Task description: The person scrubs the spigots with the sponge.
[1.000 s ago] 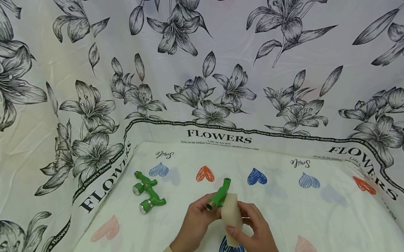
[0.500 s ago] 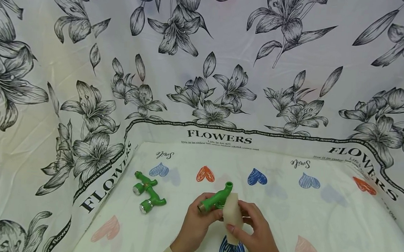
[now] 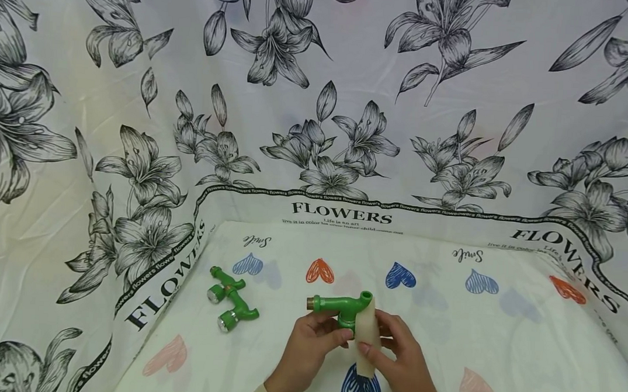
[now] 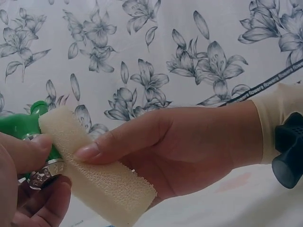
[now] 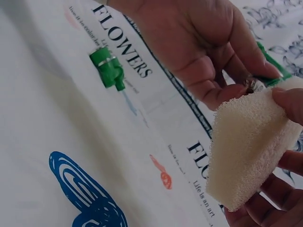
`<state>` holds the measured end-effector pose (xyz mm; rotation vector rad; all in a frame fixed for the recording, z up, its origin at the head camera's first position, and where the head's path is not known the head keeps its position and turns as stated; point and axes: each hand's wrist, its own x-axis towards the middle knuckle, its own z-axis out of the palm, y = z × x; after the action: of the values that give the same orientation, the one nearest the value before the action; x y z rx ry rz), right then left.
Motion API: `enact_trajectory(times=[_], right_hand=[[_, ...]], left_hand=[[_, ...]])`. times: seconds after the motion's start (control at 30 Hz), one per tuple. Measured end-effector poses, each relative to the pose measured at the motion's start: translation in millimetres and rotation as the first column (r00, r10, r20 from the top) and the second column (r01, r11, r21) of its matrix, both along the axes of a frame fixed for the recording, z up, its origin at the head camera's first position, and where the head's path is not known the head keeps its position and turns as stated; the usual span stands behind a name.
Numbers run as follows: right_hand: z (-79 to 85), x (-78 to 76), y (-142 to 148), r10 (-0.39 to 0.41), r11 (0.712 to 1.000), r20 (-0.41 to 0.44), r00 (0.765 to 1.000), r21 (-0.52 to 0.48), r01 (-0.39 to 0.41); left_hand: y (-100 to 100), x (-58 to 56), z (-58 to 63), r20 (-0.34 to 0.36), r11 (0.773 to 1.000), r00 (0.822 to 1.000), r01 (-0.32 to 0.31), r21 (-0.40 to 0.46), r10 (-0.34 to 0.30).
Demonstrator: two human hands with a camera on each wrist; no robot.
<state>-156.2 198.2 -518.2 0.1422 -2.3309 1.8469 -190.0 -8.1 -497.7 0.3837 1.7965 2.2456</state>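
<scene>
My left hand [image 3: 307, 349] holds a green tap [image 3: 337, 304] just above the cloth. Its threaded brass inlet points left and the spout end is on the right. In the left wrist view, the left fingers pinch the tap's silver-banded knob [image 4: 46, 174]. A cream block of sponge [image 3: 369, 337] is gripped in my right hand [image 3: 404, 361], thumb on the near side and fingers behind. The sponge stands upright, its upper end right at the tap's spout and body. The right wrist view shows its porous face [image 5: 251, 142], with the tap partly hidden behind it.
Two more green taps with silver-banded knobs lie on the left, the farther tap [image 3: 227, 283] close against the nearer tap [image 3: 237, 314]. A white cloth [image 3: 265, 357] with printed hearts covers the table. A flower-printed curtain [image 3: 351, 75] rises behind and on the left.
The left hand has turned the tap so that its inlet swings from facing me to pointing left, with the body now level. The sponge has tilted slightly, showing a narrower side.
</scene>
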Motion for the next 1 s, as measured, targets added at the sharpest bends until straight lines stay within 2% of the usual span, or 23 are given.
enact_trajectory(times=[0.27,0.5,0.7,0.8,0.9,1.0], right_hand=[[4.9,3.9,-7,-0.025,0.999,0.071,0.997,0.044,0.022],[11.8,8.7,-12,-0.003,0.998,0.022,1.0,0.055,0.002],[11.1,9.3,-13,0.008,0.998,0.006,1.0,0.058,-0.009],[8.8,7.3,-12,-0.002,0.997,0.006,1.0,0.074,0.001],[6.0,4.9,-9,-0.015,0.997,0.0,1.0,0.081,0.015],[4.3,2.2,-5,-0.018,0.998,-0.008,1.0,0.067,0.019]], left_hand=[[1,-4.3,-2.0,0.024,0.997,0.997,-0.074,0.024,0.073],[-2,-8.4,-4.1,0.037,0.996,0.996,-0.084,0.014,0.083],[-2,-7.0,-3.1,0.032,0.996,0.996,-0.086,0.005,0.086],[-2,-5.9,-3.3,-0.001,0.998,0.998,-0.065,0.001,0.065],[-3,-5.3,-3.6,-0.037,1.0,0.999,-0.018,0.002,0.018],[-3,-4.0,-3.0,-0.043,1.0,0.999,0.018,0.003,-0.018]])
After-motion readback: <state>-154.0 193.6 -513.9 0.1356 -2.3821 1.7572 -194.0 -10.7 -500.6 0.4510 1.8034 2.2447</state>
